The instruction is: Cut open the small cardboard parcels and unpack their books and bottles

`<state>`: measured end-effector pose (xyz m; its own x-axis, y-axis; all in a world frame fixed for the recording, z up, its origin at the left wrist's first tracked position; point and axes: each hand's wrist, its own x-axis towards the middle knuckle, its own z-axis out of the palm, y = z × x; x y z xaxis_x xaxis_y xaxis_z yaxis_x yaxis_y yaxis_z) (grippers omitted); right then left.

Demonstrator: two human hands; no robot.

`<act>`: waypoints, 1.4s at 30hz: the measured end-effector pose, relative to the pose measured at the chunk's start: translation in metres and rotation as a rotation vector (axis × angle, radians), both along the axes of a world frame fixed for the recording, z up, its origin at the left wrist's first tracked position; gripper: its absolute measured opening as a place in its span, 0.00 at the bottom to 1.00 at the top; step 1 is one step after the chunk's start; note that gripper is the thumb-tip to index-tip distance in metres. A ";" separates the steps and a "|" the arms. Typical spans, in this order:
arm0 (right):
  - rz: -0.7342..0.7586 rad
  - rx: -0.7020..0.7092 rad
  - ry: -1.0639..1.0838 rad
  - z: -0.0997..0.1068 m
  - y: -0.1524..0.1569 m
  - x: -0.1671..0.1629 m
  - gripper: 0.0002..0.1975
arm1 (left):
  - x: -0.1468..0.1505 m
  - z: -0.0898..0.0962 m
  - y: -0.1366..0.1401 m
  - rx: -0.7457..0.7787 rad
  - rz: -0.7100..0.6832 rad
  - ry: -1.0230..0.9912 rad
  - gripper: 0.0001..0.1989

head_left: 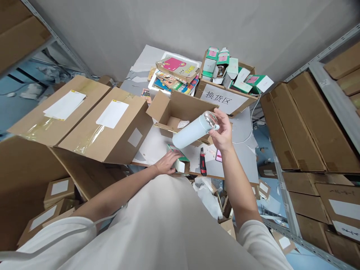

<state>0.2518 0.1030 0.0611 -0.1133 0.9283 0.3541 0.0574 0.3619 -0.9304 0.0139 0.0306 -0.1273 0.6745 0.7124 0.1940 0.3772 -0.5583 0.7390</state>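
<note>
Raised above the front of the table is a pale blue thermos (pixel 187 132) with a shiny metal top, tilted so its top points up and right. My right hand (pixel 223 131) is closed around its top end. At the table's front edge stands a small green and white box (pixel 184 156) with an end flap out. My left hand (pixel 167 162) grips that box from the left, fingers over its side. Just behind the thermos is an open cardboard box (pixel 194 104) with a crumpled white scrap inside. A red and black utility knife (pixel 203 163) lies nearby.
A phone (pixel 218 155) rests right of the knife. Behind are a white foam tray (pixel 153 83) of books and a labelled carton (pixel 201 88) of green boxes. Large taped cartons (pixel 118 140) stand left; a shelf of boxes (pixel 306 123) is right. A cable (pixel 251 125) crosses the table.
</note>
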 end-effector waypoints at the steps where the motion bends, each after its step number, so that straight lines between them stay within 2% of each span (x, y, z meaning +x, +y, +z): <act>1: -0.022 0.002 -0.006 -0.002 -0.005 -0.001 0.45 | -0.002 0.005 0.000 -0.035 0.089 -0.059 0.37; 4: -0.081 -0.006 -0.021 -0.013 -0.021 -0.008 0.50 | -0.008 0.015 0.000 -0.139 0.332 -0.132 0.40; 6: -0.100 -0.029 -0.043 -0.026 -0.032 -0.015 0.51 | -0.010 0.014 0.003 -0.176 0.400 -0.121 0.38; 11: -0.117 -0.077 -0.037 -0.061 -0.053 -0.022 0.48 | -0.016 0.007 0.013 -0.174 0.443 -0.160 0.36; 15: -0.190 -0.064 -0.112 -0.071 -0.059 -0.008 0.44 | -0.022 0.011 0.016 -0.235 0.412 -0.215 0.38; 17: -0.215 -0.031 -0.167 -0.066 -0.060 -0.003 0.42 | -0.024 0.014 0.016 -0.254 0.398 -0.232 0.37; 20: -0.175 0.068 -0.270 -0.045 -0.062 -0.004 0.39 | -0.026 0.014 0.017 -0.279 0.368 -0.244 0.38; 24: 0.029 0.155 -0.551 -0.008 -0.067 -0.018 0.36 | -0.030 0.011 0.018 -0.322 0.356 -0.267 0.38; 27: 0.146 0.212 -0.695 0.012 -0.064 -0.030 0.34 | -0.034 0.009 0.021 -0.341 0.353 -0.269 0.39; 32: 0.289 0.279 -0.784 0.019 -0.058 -0.045 0.36 | -0.033 0.010 0.025 -0.308 0.315 -0.219 0.38; 35: 0.386 0.268 -0.877 0.022 -0.057 -0.051 0.35 | -0.031 0.011 0.026 -0.273 0.298 -0.217 0.37; 42: 0.422 0.233 -0.891 0.030 -0.048 -0.052 0.33 | -0.033 0.016 0.028 -0.323 0.263 -0.214 0.38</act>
<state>0.1997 0.0545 0.0911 -0.7274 0.6701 0.1476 0.5219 0.6800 -0.5151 -0.0193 0.0588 -0.1118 0.4321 0.9005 0.0494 0.2955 -0.1932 0.9356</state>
